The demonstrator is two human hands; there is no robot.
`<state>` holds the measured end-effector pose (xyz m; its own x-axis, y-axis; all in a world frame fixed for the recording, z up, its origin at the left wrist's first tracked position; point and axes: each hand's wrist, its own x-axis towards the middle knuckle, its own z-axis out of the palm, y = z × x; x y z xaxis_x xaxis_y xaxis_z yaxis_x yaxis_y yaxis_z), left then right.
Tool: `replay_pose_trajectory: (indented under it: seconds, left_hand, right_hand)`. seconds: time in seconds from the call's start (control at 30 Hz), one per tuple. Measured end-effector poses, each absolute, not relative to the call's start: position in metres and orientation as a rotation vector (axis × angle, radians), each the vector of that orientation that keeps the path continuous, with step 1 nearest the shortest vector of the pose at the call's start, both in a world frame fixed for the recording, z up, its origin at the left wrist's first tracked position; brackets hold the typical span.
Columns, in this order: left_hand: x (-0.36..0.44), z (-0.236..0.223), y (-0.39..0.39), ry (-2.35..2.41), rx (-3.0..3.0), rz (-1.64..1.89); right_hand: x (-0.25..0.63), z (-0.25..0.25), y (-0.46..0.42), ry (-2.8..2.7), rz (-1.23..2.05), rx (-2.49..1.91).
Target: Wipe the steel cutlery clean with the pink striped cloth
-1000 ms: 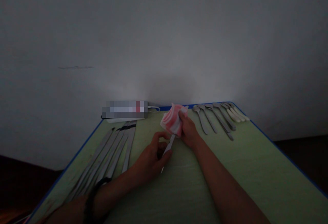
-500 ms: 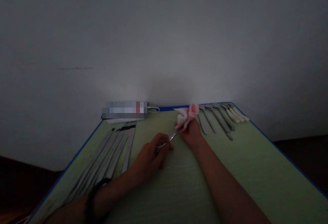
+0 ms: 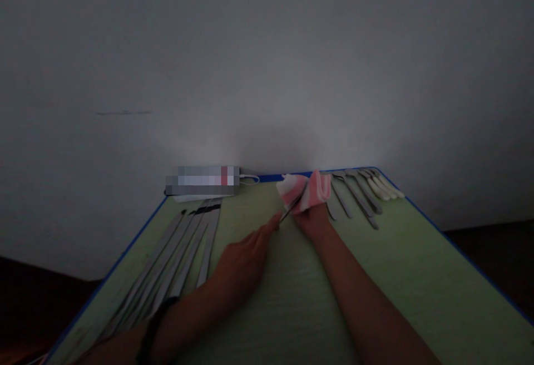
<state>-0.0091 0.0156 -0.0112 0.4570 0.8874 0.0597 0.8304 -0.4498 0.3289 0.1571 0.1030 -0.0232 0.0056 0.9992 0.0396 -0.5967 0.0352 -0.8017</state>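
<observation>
My right hand (image 3: 311, 219) holds a pink-and-white striped cloth (image 3: 319, 187) above the table's far middle; the cloth hides most of its fingers. A slim metal piece of cutlery (image 3: 288, 210) lies slanted across the cloth, its upper end against the fabric. Its kind is unclear, as the head cannot be made out. The fingertips of my left hand (image 3: 246, 256) pinch its lower end. A dark band circles my left wrist.
Several long metal knives (image 3: 187, 248) lie side by side on the green table (image 3: 300, 309) at left. Cutlery with metal handles (image 3: 359, 198) and white handles (image 3: 381, 184) lies at the far right. A blurred-out box (image 3: 204, 180) with a white cable (image 3: 250, 177) stands by the wall.
My left hand has moved up and right, its fingers straightening toward the end of the cutlery. The cloth has opened wider in my right hand, with the cutlery now lying across it.
</observation>
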Motion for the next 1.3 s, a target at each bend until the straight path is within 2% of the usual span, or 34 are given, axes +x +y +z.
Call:
replay_pose_trajectory:
  seconds: [0.13, 0.27, 0.53, 0.67, 0.87, 1.3]
  left_hand:
    - [-0.012, -0.015, 0.017, 1.524, 2.528, 0.195]
    - [-0.012, -0.014, 0.018, 1.478, 2.554, 0.215]
    - [-0.010, -0.012, 0.016, 1.416, 2.602, 0.266]
    - [-0.011, -0.013, 0.017, 1.367, 2.571, 0.360]
    - [-0.010, -0.007, 0.016, 1.318, 2.423, 0.504]
    - [-0.012, -0.012, 0.018, 1.331, 2.452, 0.509]
  right_hand:
    - [0.148, -0.023, 0.106, -0.553, 1.427, -0.628]
    - [0.145, -0.022, 0.109, -0.399, 1.560, -0.599]
    - [0.147, -0.031, 0.109, -0.540, 1.502, -0.587]
    - [0.145, -0.029, 0.108, -0.440, 1.485, -0.587]
    - [0.141, -0.022, 0.106, -0.404, 1.602, -0.499]
    - [0.137, -0.023, 0.103, -0.477, 1.700, -0.453]
